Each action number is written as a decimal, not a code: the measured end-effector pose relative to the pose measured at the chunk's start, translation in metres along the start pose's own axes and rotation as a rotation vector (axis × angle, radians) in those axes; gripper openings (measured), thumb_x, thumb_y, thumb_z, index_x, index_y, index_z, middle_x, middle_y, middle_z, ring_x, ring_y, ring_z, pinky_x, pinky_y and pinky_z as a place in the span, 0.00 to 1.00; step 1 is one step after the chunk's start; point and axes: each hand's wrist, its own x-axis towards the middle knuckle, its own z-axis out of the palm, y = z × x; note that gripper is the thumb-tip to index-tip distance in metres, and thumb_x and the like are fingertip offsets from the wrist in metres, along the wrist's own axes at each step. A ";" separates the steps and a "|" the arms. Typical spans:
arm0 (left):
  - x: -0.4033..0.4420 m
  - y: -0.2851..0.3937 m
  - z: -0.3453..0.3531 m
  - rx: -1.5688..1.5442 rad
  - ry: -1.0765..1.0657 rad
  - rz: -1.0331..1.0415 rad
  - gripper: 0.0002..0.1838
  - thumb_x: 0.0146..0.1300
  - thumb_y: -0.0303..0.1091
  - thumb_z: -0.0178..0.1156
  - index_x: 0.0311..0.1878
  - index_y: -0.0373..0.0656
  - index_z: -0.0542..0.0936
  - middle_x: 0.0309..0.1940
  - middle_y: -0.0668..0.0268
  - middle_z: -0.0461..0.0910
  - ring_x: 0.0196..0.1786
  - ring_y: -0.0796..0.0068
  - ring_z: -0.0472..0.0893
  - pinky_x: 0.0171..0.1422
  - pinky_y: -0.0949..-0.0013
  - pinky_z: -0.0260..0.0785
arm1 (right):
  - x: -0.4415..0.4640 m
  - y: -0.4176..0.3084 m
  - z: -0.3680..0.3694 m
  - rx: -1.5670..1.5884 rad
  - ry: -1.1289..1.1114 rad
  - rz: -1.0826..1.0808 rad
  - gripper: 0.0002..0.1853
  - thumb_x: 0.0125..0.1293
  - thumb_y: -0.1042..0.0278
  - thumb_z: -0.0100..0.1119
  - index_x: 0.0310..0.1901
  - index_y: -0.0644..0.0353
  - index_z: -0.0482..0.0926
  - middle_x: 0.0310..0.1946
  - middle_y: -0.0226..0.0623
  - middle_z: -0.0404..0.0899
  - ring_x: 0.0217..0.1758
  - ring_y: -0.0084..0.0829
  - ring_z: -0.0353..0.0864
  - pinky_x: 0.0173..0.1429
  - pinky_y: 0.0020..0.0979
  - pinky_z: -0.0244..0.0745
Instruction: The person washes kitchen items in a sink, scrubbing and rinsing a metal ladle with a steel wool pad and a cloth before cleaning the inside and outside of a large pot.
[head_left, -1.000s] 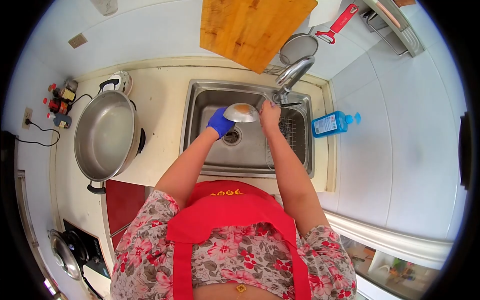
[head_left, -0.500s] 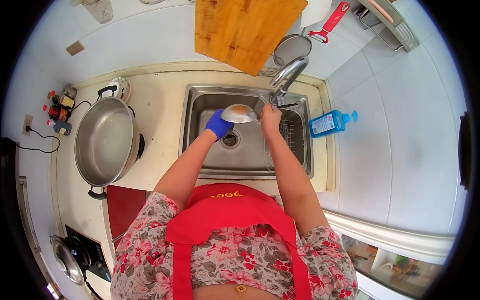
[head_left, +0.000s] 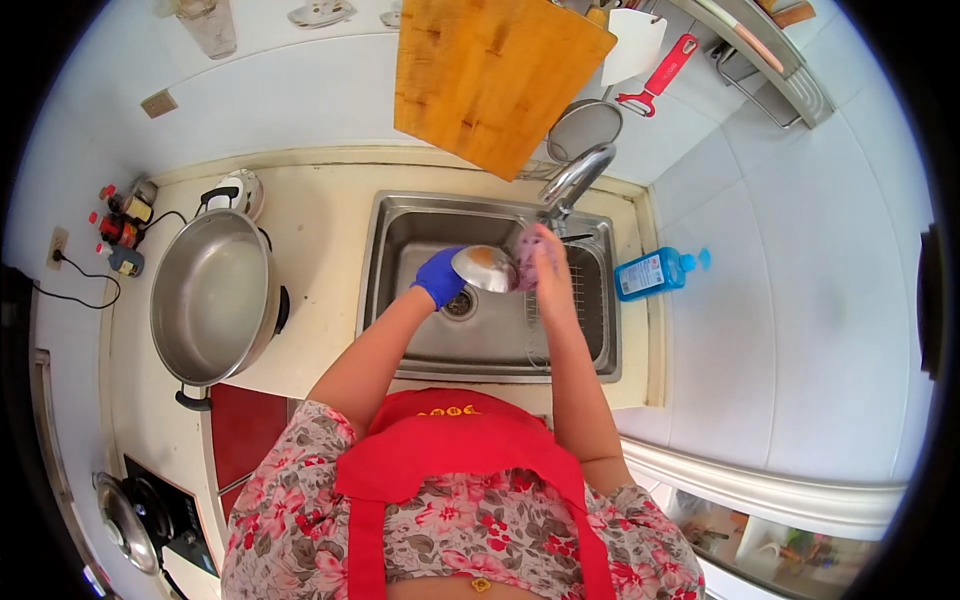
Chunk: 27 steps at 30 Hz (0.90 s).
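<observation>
A shiny, rounded metal bowl is held above the basin of the stainless-steel sink, domed side up and tilted. The left hand, in a blue glove, grips the bowl's left edge, its forearm reaching forward across the front rim. The right hand is raised at the bowl's other side, fingers up and closed around a pinkish-purple, soft-looking piece, perhaps a cloth or scrubber, against the bowl's edge.

There is one bowl, one soft piece and one chrome faucet, which arches behind the right hand. One wire rack sits in the sink's right part; the right forearm and hand partly hide it. The bowl and gloved hand cover some of the basin behind the drain.

One blue bottle lies just right of the sink. To the left stands one large metal pot with black handles, and beyond it three small bottles. One wooden cutting board, one round strainer and one red-handled peeler are above the sink's back.
</observation>
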 end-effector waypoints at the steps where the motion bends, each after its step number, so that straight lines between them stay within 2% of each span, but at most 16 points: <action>1: 0.003 -0.002 0.004 -0.003 -0.006 0.003 0.14 0.55 0.37 0.53 0.43 0.43 0.77 0.40 0.53 0.78 0.44 0.53 0.77 0.47 0.63 0.69 | -0.008 -0.008 0.009 -0.286 -0.174 -0.284 0.17 0.64 0.57 0.49 0.49 0.58 0.71 0.40 0.36 0.74 0.37 0.29 0.74 0.45 0.34 0.71; 2: 0.006 -0.008 0.011 0.026 -0.112 -0.019 0.15 0.55 0.39 0.54 0.44 0.44 0.77 0.42 0.54 0.78 0.46 0.55 0.76 0.49 0.63 0.68 | -0.015 -0.016 0.018 -0.574 -0.347 -0.566 0.17 0.62 0.59 0.52 0.50 0.58 0.71 0.43 0.36 0.74 0.42 0.30 0.74 0.50 0.33 0.70; 4: 0.008 -0.018 0.023 0.057 -0.223 -0.033 0.16 0.55 0.41 0.54 0.45 0.45 0.76 0.45 0.56 0.77 0.48 0.56 0.75 0.51 0.63 0.67 | -0.029 -0.033 0.033 -0.852 -0.431 -0.747 0.18 0.61 0.58 0.52 0.49 0.59 0.73 0.45 0.38 0.74 0.47 0.34 0.73 0.52 0.34 0.68; 6: 0.003 -0.028 0.032 0.236 -0.333 0.290 0.25 0.55 0.41 0.56 0.57 0.48 0.69 0.54 0.59 0.69 0.58 0.66 0.67 0.64 0.65 0.57 | -0.033 -0.047 0.044 -1.128 -0.520 -0.927 0.18 0.59 0.58 0.52 0.48 0.59 0.74 0.47 0.40 0.74 0.52 0.38 0.71 0.55 0.35 0.66; 7: 0.003 -0.031 0.040 -0.018 -0.466 0.096 0.24 0.58 0.41 0.53 0.59 0.48 0.67 0.58 0.60 0.65 0.62 0.64 0.61 0.67 0.63 0.51 | -0.032 -0.053 0.048 -1.158 -0.697 -0.801 0.17 0.57 0.60 0.54 0.46 0.59 0.75 0.45 0.41 0.75 0.51 0.41 0.71 0.56 0.36 0.66; 11: -0.006 -0.004 0.039 -0.186 -0.377 0.202 0.20 0.62 0.40 0.50 0.57 0.47 0.68 0.56 0.60 0.67 0.60 0.64 0.65 0.66 0.64 0.54 | -0.014 -0.075 0.055 -1.046 -1.059 -0.310 0.13 0.56 0.64 0.55 0.40 0.61 0.78 0.41 0.41 0.78 0.49 0.41 0.74 0.57 0.35 0.67; 12: -0.001 -0.018 0.047 -0.410 -0.276 0.131 0.20 0.62 0.39 0.50 0.56 0.46 0.69 0.55 0.61 0.69 0.58 0.65 0.67 0.65 0.64 0.56 | -0.005 -0.069 0.049 -1.047 -1.057 -0.314 0.13 0.56 0.64 0.55 0.40 0.61 0.78 0.41 0.41 0.78 0.49 0.41 0.74 0.57 0.35 0.67; 14: 0.010 -0.022 0.046 -0.633 -0.167 0.059 0.19 0.62 0.38 0.51 0.55 0.46 0.70 0.53 0.61 0.70 0.56 0.66 0.69 0.63 0.65 0.59 | 0.017 -0.043 0.029 -0.366 -0.869 0.012 0.14 0.60 0.63 0.52 0.42 0.64 0.77 0.44 0.42 0.77 0.50 0.36 0.75 0.56 0.33 0.67; 15: 0.018 -0.013 0.035 -0.504 -0.162 0.122 0.17 0.61 0.37 0.51 0.53 0.45 0.71 0.51 0.61 0.72 0.53 0.65 0.71 0.59 0.66 0.62 | 0.016 -0.036 0.026 -0.012 -0.755 0.018 0.16 0.63 0.62 0.48 0.43 0.67 0.76 0.46 0.43 0.76 0.52 0.33 0.73 0.58 0.31 0.66; 17: 0.017 0.028 0.005 -0.162 0.014 0.198 0.14 0.61 0.33 0.50 0.49 0.43 0.73 0.45 0.59 0.76 0.48 0.63 0.75 0.54 0.64 0.65 | 0.004 -0.029 0.034 0.056 -0.509 -0.168 0.16 0.63 0.63 0.48 0.46 0.66 0.75 0.50 0.42 0.74 0.55 0.33 0.71 0.61 0.32 0.63; 19: 0.017 0.039 -0.007 -0.200 -0.040 0.101 0.17 0.61 0.35 0.51 0.53 0.43 0.71 0.50 0.59 0.73 0.53 0.64 0.72 0.58 0.64 0.63 | -0.006 -0.026 0.044 0.078 -0.407 -0.269 0.15 0.62 0.66 0.49 0.48 0.64 0.74 0.51 0.40 0.73 0.55 0.32 0.70 0.61 0.31 0.62; 21: 0.020 0.025 0.000 -0.168 0.002 0.120 0.16 0.59 0.33 0.52 0.52 0.42 0.71 0.50 0.58 0.73 0.53 0.62 0.72 0.58 0.64 0.63 | -0.010 -0.030 0.048 -0.517 -0.265 -0.855 0.15 0.58 0.65 0.54 0.47 0.59 0.75 0.49 0.39 0.73 0.52 0.37 0.71 0.60 0.34 0.63; 22: 0.023 -0.004 0.014 -0.078 0.031 0.231 0.18 0.59 0.33 0.53 0.53 0.43 0.70 0.53 0.57 0.71 0.56 0.62 0.70 0.60 0.64 0.60 | -0.014 -0.039 0.054 -0.516 -0.265 -0.854 0.15 0.58 0.65 0.54 0.47 0.59 0.75 0.49 0.39 0.73 0.52 0.37 0.71 0.60 0.34 0.63; 24: 0.024 -0.014 0.022 0.012 0.054 0.347 0.20 0.59 0.33 0.53 0.55 0.43 0.69 0.55 0.57 0.68 0.58 0.62 0.67 0.63 0.64 0.58 | -0.020 -0.061 0.068 -1.047 -0.410 -1.130 0.16 0.52 0.69 0.58 0.45 0.55 0.76 0.46 0.37 0.74 0.49 0.40 0.72 0.54 0.37 0.68; 26: 0.022 0.011 0.014 0.495 0.208 0.391 0.23 0.58 0.33 0.53 0.58 0.43 0.66 0.61 0.57 0.62 0.64 0.64 0.61 0.67 0.64 0.51 | -0.012 -0.060 0.071 -1.097 -0.384 -1.125 0.16 0.50 0.72 0.58 0.44 0.53 0.76 0.45 0.35 0.75 0.47 0.41 0.73 0.52 0.36 0.69; 27: 0.022 0.022 0.002 0.684 0.235 0.531 0.19 0.60 0.36 0.54 0.54 0.40 0.70 0.51 0.57 0.73 0.54 0.67 0.72 0.58 0.65 0.63 | -0.006 -0.060 0.073 -1.144 -0.369 -1.118 0.17 0.48 0.75 0.58 0.43 0.52 0.76 0.43 0.33 0.76 0.46 0.41 0.73 0.49 0.36 0.71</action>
